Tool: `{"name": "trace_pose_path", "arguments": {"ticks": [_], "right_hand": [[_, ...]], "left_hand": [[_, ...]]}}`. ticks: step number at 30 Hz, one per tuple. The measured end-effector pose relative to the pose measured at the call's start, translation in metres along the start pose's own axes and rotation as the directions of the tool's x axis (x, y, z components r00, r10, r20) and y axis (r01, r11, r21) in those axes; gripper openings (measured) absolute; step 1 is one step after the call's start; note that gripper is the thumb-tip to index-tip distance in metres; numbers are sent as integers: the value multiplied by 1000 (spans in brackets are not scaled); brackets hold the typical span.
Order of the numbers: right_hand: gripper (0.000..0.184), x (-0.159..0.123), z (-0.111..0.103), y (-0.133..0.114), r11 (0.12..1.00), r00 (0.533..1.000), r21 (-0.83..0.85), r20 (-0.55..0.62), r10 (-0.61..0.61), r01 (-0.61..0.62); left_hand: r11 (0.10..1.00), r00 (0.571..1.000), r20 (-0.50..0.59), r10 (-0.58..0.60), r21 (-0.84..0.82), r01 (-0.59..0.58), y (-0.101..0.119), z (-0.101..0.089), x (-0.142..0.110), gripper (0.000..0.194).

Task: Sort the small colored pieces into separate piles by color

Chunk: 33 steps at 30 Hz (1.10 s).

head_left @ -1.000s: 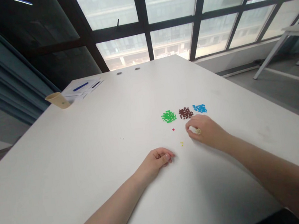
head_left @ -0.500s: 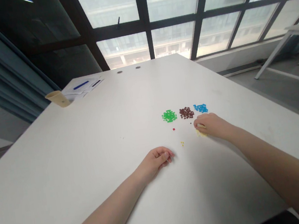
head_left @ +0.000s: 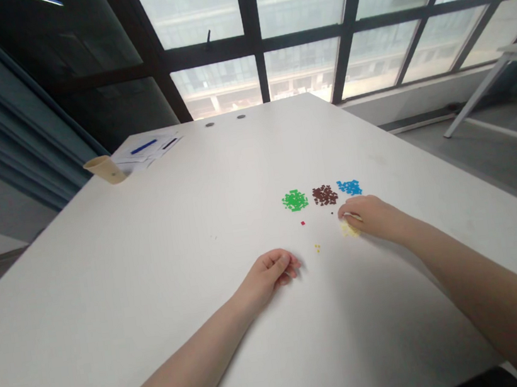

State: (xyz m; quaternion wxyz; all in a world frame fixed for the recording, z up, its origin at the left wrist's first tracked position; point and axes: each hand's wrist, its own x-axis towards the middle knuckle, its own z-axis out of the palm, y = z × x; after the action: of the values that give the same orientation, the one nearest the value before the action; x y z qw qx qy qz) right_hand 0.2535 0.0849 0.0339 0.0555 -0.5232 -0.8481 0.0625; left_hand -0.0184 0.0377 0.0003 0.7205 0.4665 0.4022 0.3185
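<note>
My right hand point(head_left: 366, 214) hovers at the edge of a pale yellow pile of small pieces point(head_left: 349, 228), partly covering it. Its fingers are bent in a pinch; anything between the tips is too small to make out. My left hand point(head_left: 273, 269) rests on the table with curled fingers and the thumb against the index finger, their inside hidden. Several tiny yellow pieces point(head_left: 318, 248) lie between the hands. Beyond them are one red piece point(head_left: 303, 223) and one dark piece point(head_left: 332, 213). Farther back sit green point(head_left: 294, 200), brown point(head_left: 325, 195) and blue point(head_left: 350, 187) piles of small pieces.
The white table point(head_left: 152, 252) carries a tan cup point(head_left: 105, 170) at the far left, beside papers point(head_left: 144, 158) and a blue pen point(head_left: 144, 146). Two round discs point(head_left: 210, 124) lie near the far edge. Tiny specks point(head_left: 213, 237) show left of the pieces.
The view has shifted slightly. My right fingers have drawn a little up from the yellow pile, showing more of it. My left thumb has moved slightly over the index finger.
</note>
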Motion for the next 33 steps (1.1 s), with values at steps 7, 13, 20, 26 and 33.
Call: {"name": "trace_pose_path", "arguments": {"ticks": [7,13,20,26,33], "right_hand": [[20,-7,-2,-22,990,986,87,-132,-101,113],[18,-9,1,-33,978,980,127,-130,-148,164],[17,-7,3,-33,979,982,124,-125,-145,161],[16,-7,5,-33,978,981,130,-132,-144,161],[17,-7,6,-34,978,983,135,-119,-143,159]], "left_hand": [[388,696,-404,594,901,192,44,-76,2,27],[-104,691,-487,534,774,625,38,-91,-3,33],[-216,733,-460,502,754,621,35,-86,-3,32],[-197,720,-462,518,754,626,34,-89,-1,31],[-198,745,-422,516,787,584,31,-93,0,31]]}}
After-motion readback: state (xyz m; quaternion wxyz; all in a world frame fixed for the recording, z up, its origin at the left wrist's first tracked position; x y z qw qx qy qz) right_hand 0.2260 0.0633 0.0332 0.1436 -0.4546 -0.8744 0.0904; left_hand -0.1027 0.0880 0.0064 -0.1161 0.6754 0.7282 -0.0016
